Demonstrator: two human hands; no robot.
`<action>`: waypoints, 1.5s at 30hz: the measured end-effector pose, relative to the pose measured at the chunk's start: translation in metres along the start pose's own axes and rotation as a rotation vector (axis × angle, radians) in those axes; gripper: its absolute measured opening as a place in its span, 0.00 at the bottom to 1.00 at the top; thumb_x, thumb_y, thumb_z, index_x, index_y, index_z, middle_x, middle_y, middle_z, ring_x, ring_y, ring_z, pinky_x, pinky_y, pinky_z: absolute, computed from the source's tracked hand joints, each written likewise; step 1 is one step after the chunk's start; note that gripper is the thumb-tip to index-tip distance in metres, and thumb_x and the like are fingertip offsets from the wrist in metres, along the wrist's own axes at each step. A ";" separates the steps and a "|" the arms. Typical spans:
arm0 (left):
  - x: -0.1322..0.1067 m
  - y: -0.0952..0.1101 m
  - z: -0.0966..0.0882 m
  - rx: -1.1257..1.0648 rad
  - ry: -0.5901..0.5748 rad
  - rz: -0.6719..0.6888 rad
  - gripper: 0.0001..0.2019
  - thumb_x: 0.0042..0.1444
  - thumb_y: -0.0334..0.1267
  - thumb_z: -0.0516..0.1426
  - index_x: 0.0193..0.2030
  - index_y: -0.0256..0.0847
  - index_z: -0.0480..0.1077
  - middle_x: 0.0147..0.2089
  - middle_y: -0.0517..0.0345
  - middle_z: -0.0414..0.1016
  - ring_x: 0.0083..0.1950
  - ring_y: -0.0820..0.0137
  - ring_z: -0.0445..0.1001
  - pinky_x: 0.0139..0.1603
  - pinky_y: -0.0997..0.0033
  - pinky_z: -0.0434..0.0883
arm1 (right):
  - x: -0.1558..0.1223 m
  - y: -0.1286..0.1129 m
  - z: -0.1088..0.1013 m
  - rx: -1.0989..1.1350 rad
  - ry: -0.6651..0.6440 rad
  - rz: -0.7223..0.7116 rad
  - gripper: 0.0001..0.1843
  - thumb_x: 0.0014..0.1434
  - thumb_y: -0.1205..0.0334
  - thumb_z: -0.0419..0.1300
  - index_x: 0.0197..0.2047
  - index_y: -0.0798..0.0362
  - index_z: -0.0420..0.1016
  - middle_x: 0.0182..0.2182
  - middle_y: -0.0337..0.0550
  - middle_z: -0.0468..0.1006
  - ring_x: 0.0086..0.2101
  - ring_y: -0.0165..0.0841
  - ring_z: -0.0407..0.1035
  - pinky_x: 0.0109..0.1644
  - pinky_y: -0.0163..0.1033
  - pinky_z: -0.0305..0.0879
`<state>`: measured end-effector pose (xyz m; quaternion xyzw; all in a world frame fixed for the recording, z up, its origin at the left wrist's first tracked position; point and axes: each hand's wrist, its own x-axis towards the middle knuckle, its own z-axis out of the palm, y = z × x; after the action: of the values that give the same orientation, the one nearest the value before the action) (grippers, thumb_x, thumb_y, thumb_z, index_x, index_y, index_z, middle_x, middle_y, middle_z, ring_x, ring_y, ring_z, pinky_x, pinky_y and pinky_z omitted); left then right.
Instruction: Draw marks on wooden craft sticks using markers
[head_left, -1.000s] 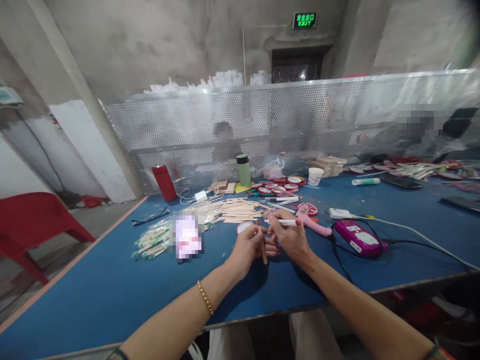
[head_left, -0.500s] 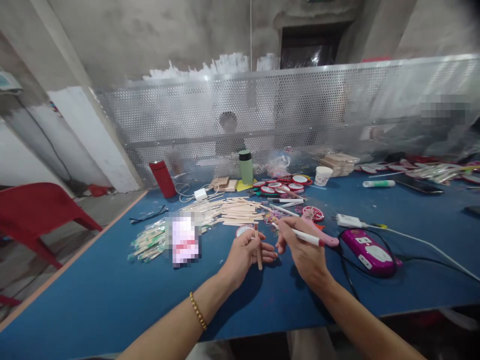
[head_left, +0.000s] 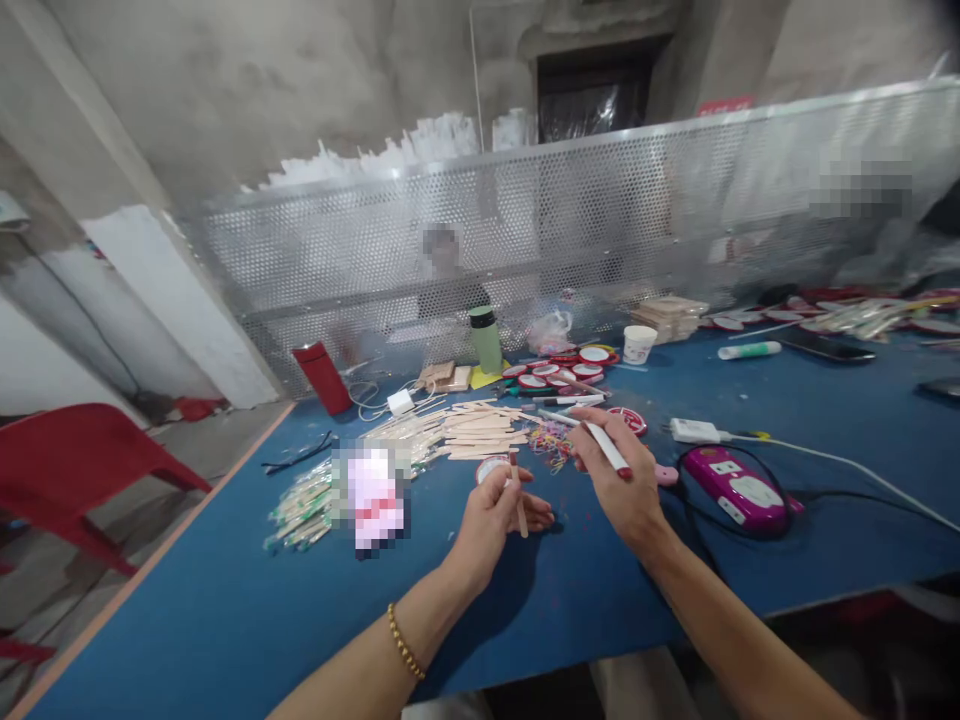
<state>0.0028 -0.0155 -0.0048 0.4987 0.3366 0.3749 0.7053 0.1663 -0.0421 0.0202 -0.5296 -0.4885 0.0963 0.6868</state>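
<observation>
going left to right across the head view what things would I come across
Red chair, red bottle, left hand holding a wooden stick, right hand holding a white pen, purple power strip.

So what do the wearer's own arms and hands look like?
Left hand: ungloved, gold-coloured beaded bracelet around the wrist. Right hand: ungloved, nothing visible at the wrist. No sleeves in view on either side.

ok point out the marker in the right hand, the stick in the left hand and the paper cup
Marker [head_left: 607, 449]: head view, on the middle of its white barrel
Stick [head_left: 522, 514]: head view, on its lower half
Paper cup [head_left: 639, 347]: head view, on its side wall
</observation>
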 end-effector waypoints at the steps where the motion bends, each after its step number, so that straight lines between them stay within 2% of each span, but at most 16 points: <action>1: 0.000 -0.001 -0.001 0.011 -0.004 0.008 0.27 0.47 0.59 0.64 0.43 0.38 0.66 0.31 0.49 0.81 0.32 0.64 0.80 0.36 0.66 0.75 | 0.002 0.004 0.000 -0.011 0.010 0.002 0.16 0.60 0.50 0.59 0.46 0.51 0.76 0.35 0.46 0.78 0.32 0.36 0.72 0.31 0.40 0.71; 7: -0.003 -0.001 -0.004 0.015 -0.039 -0.014 0.27 0.48 0.60 0.63 0.42 0.39 0.65 0.30 0.51 0.80 0.31 0.65 0.80 0.36 0.66 0.75 | 0.008 0.023 0.000 -0.056 0.070 0.070 0.17 0.60 0.52 0.58 0.49 0.51 0.75 0.36 0.46 0.78 0.28 0.34 0.71 0.30 0.40 0.71; 10: -0.003 0.001 -0.004 0.029 -0.050 -0.018 0.27 0.47 0.59 0.63 0.42 0.38 0.65 0.29 0.51 0.80 0.31 0.64 0.80 0.35 0.66 0.75 | 0.009 0.028 0.002 -0.061 0.043 0.024 0.16 0.61 0.55 0.57 0.50 0.50 0.73 0.37 0.45 0.78 0.26 0.33 0.71 0.30 0.40 0.70; 14: 0.001 0.008 -0.003 0.052 -0.031 0.010 0.24 0.49 0.55 0.63 0.43 0.38 0.64 0.28 0.53 0.79 0.28 0.64 0.80 0.32 0.67 0.75 | 0.011 0.030 0.000 -0.195 -0.151 -0.125 0.13 0.63 0.58 0.54 0.48 0.50 0.74 0.41 0.46 0.80 0.32 0.36 0.75 0.42 0.44 0.72; 16: 0.004 0.014 -0.002 0.046 0.049 0.083 0.22 0.50 0.52 0.63 0.41 0.38 0.64 0.27 0.54 0.78 0.28 0.64 0.80 0.31 0.67 0.75 | 0.014 0.033 -0.003 -0.288 -0.242 -0.243 0.13 0.64 0.61 0.53 0.47 0.50 0.75 0.44 0.47 0.80 0.42 0.39 0.75 0.50 0.45 0.69; 18: 0.007 0.023 0.000 0.047 0.129 0.161 0.19 0.49 0.51 0.63 0.36 0.39 0.63 0.28 0.54 0.78 0.28 0.63 0.80 0.31 0.66 0.76 | 0.017 0.036 -0.004 -0.419 -0.421 -0.387 0.15 0.61 0.67 0.54 0.50 0.51 0.75 0.47 0.48 0.79 0.49 0.40 0.73 0.54 0.45 0.66; 21: 0.008 0.042 0.001 0.067 0.162 0.205 0.18 0.49 0.49 0.63 0.35 0.39 0.63 0.28 0.54 0.78 0.26 0.63 0.79 0.28 0.65 0.75 | 0.023 0.040 -0.002 -0.694 -0.752 -0.529 0.20 0.55 0.75 0.58 0.51 0.53 0.75 0.48 0.50 0.79 0.48 0.40 0.72 0.51 0.42 0.64; 23: 0.008 0.057 0.003 0.073 0.199 0.255 0.16 0.50 0.47 0.63 0.35 0.39 0.63 0.27 0.56 0.78 0.24 0.65 0.78 0.27 0.66 0.75 | 0.024 0.039 0.004 -0.858 -0.854 -0.566 0.17 0.57 0.76 0.58 0.49 0.54 0.75 0.45 0.51 0.79 0.46 0.40 0.71 0.47 0.41 0.63; 26: 0.012 0.075 0.009 0.054 0.250 0.310 0.13 0.51 0.44 0.61 0.35 0.39 0.64 0.25 0.58 0.76 0.22 0.68 0.76 0.24 0.69 0.73 | 0.020 0.034 0.014 -0.994 -0.860 -0.618 0.11 0.63 0.73 0.55 0.45 0.55 0.76 0.42 0.52 0.78 0.44 0.40 0.70 0.45 0.41 0.59; 28: 0.018 0.077 0.015 0.023 0.269 0.332 0.11 0.52 0.42 0.60 0.35 0.39 0.64 0.24 0.59 0.75 0.20 0.70 0.74 0.22 0.72 0.70 | 0.013 0.029 0.019 -1.024 -0.850 -0.665 0.10 0.66 0.70 0.53 0.43 0.56 0.76 0.40 0.52 0.78 0.43 0.41 0.69 0.45 0.42 0.57; 32: 0.031 0.057 0.023 0.005 0.229 0.308 0.12 0.51 0.44 0.60 0.33 0.39 0.63 0.21 0.63 0.72 0.15 0.75 0.68 0.17 0.76 0.62 | -0.003 0.028 0.017 -1.023 -0.874 -0.777 0.11 0.67 0.69 0.52 0.44 0.56 0.76 0.36 0.50 0.78 0.39 0.39 0.68 0.44 0.44 0.57; 35: 0.033 0.039 0.021 0.049 0.236 0.265 0.17 0.48 0.49 0.62 0.32 0.40 0.62 0.19 0.64 0.72 0.13 0.74 0.66 0.14 0.78 0.57 | -0.009 0.034 0.004 -1.059 -0.847 -0.804 0.10 0.68 0.69 0.52 0.43 0.56 0.76 0.36 0.50 0.77 0.39 0.39 0.67 0.43 0.43 0.57; 37: 0.031 0.035 0.017 0.063 0.218 0.243 0.19 0.46 0.52 0.62 0.33 0.41 0.62 0.19 0.64 0.72 0.13 0.73 0.66 0.15 0.77 0.59 | -0.008 0.038 -0.009 -1.071 -0.846 -0.809 0.10 0.67 0.69 0.53 0.42 0.57 0.76 0.36 0.51 0.77 0.39 0.39 0.67 0.42 0.42 0.57; 40: 0.026 0.037 0.015 0.061 0.196 0.244 0.21 0.45 0.53 0.63 0.34 0.40 0.63 0.20 0.64 0.72 0.14 0.73 0.67 0.16 0.76 0.61 | 0.001 0.039 -0.028 -1.083 -0.848 -0.781 0.09 0.65 0.69 0.56 0.44 0.54 0.78 0.36 0.50 0.78 0.40 0.39 0.67 0.44 0.43 0.56; 42: 0.023 0.041 0.016 0.067 0.182 0.251 0.20 0.45 0.53 0.63 0.34 0.40 0.63 0.20 0.64 0.72 0.15 0.73 0.68 0.16 0.76 0.60 | 0.015 0.036 -0.037 -1.094 -0.838 -0.739 0.14 0.65 0.69 0.56 0.51 0.49 0.77 0.34 0.47 0.79 0.40 0.39 0.68 0.46 0.44 0.56; 45: 0.021 0.044 0.020 0.077 0.174 0.271 0.20 0.46 0.53 0.62 0.34 0.40 0.63 0.20 0.64 0.72 0.14 0.73 0.68 0.15 0.77 0.60 | 0.047 0.028 -0.039 -1.139 -0.747 -0.625 0.22 0.64 0.72 0.54 0.60 0.53 0.71 0.41 0.51 0.80 0.43 0.40 0.69 0.46 0.42 0.58</action>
<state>0.0213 0.0032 0.0410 0.5317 0.3402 0.4953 0.5969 0.2312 -0.0245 0.0260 -0.5719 -0.7910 -0.1978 0.0903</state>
